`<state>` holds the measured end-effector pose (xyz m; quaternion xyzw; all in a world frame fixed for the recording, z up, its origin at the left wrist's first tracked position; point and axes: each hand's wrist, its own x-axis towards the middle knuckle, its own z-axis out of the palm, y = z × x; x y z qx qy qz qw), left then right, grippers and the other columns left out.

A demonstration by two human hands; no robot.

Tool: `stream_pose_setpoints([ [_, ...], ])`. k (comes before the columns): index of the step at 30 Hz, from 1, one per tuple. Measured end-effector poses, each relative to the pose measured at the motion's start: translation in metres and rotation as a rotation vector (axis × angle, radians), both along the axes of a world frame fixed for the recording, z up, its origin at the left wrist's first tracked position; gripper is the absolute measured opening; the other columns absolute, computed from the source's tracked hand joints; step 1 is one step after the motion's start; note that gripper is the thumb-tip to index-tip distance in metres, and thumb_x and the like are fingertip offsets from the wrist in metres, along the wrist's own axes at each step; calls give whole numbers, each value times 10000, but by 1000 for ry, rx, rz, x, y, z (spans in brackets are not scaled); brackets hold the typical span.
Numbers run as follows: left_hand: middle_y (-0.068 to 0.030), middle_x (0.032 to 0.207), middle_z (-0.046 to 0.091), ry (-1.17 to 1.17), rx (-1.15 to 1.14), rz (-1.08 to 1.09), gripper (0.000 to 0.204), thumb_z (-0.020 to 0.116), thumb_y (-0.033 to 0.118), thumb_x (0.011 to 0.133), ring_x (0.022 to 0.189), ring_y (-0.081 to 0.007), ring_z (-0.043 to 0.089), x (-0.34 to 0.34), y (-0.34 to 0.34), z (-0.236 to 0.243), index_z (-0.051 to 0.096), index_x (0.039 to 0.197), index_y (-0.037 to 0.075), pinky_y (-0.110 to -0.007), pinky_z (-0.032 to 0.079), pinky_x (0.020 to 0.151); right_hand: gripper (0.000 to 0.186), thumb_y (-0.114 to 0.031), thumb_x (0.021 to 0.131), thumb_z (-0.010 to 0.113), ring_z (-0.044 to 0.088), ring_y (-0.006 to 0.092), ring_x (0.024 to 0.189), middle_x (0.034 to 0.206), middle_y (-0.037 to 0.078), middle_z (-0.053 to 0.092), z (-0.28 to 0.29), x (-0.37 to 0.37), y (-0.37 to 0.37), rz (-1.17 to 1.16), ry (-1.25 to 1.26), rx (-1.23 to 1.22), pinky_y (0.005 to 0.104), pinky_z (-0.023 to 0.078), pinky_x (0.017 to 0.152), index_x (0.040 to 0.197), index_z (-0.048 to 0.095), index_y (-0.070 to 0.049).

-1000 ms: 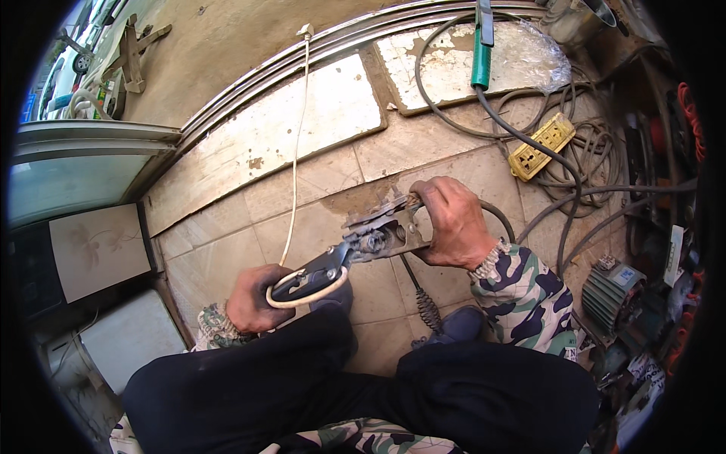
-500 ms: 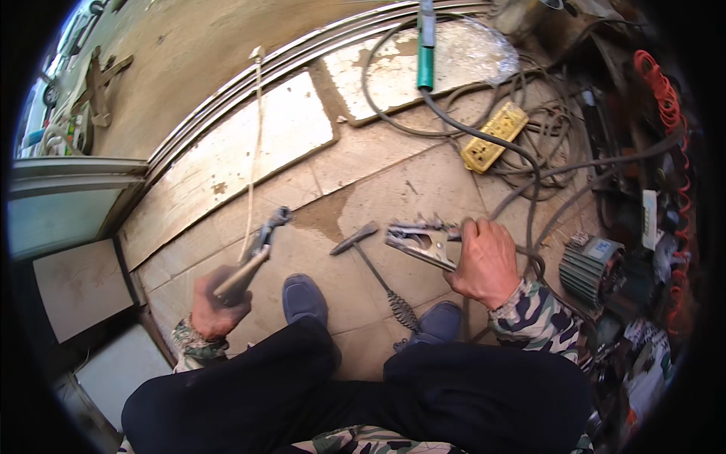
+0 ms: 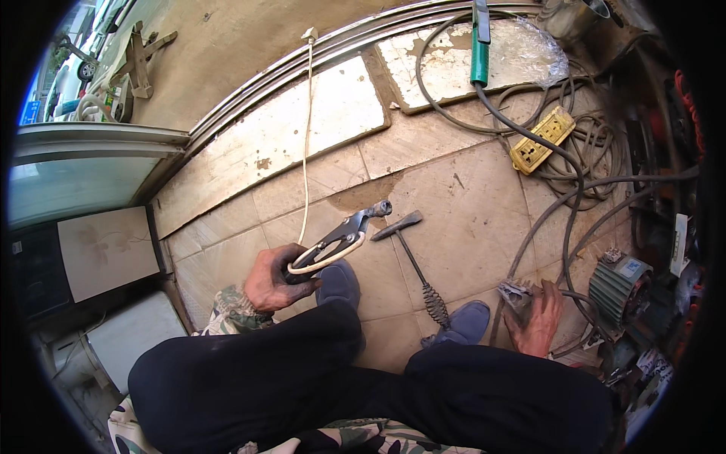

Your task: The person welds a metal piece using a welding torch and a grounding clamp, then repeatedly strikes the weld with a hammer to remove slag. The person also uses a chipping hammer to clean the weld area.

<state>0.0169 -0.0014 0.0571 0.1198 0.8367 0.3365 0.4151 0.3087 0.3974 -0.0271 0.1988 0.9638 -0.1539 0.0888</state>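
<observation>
My left hand (image 3: 276,278) is closed round a plier-like tool (image 3: 342,234) with black arms, a cream loop along one side and a round grey head pointing away to the right. Low at the right, by my right shoe, my right hand (image 3: 538,321) has its fingers spread beside a welding ground clamp (image 3: 517,293). That clamp sits near the floor, partly covered by the hand. Between the hands lies a chipping hammer (image 3: 413,265) with a coiled-spring handle, its lower end against my right shoe (image 3: 465,324).
A green-handled electrode holder (image 3: 480,57) rests on a white board at the back. A yellow power strip (image 3: 543,141) lies among coiled cables to the right, with a green motor (image 3: 622,287) nearer me. A cream cord (image 3: 307,144) crosses the floor towards my left hand.
My right hand has lowered the ground clamp rightward towards the floor, and its fingers have spread. My left hand has turned the plier-like tool to point rightward. The view has shifted left.
</observation>
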Motion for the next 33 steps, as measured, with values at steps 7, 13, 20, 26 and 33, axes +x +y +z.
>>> stream_pose_setpoints([
  [7, -174, 888, 715, 569, -66, 52, 369, 723, 33, 780, 796, -340, 728, 21, 8, 0, 672, 1144, -8, -386, 583, 728, 443, -139, 814, 811, 604, 404, 1097, 1163, 221, 618, 8, -84, -34, 122, 233, -215, 478, 491, 945, 1175, 617, 27],
  [13, -159, 862, 717, 522, -55, 14, 309, 781, 56, 787, 742, -292, 730, 12, -19, 17, 708, 1082, -2, -351, 571, 679, 374, -304, 813, 815, 647, 401, 825, 854, 192, 615, -16, -91, -72, 258, -64, -409, 503, 507, 694, 905, 595, -15],
  [20, -166, 816, 718, 473, -21, 61, 303, 822, 97, 800, 707, -277, 729, 1, -23, 13, 706, 1064, 2, -353, 555, 656, 414, -277, 791, 819, 685, 415, 728, 775, 229, 668, -60, -75, -123, 96, -122, -582, 501, 500, 609, 908, 564, 28],
  [26, -177, 844, 723, 478, -74, 37, 278, 790, 79, 804, 727, -298, 737, 5, -11, -2, 696, 1054, -2, -360, 569, 673, 363, -123, 873, 775, 607, 220, 618, 736, 136, 632, 1, -95, -81, -171, 148, -902, 357, 502, 611, 1139, 608, 59],
  [33, -146, 778, 694, 498, -29, 34, 256, 797, 111, 813, 642, -206, 652, 5, -10, -17, 701, 1021, -5, -335, 523, 629, 469, 4, 845, 762, 631, 183, 706, 836, 104, 636, 37, -107, -55, -47, 539, -892, 308, 518, 652, 1282, 602, 54],
])
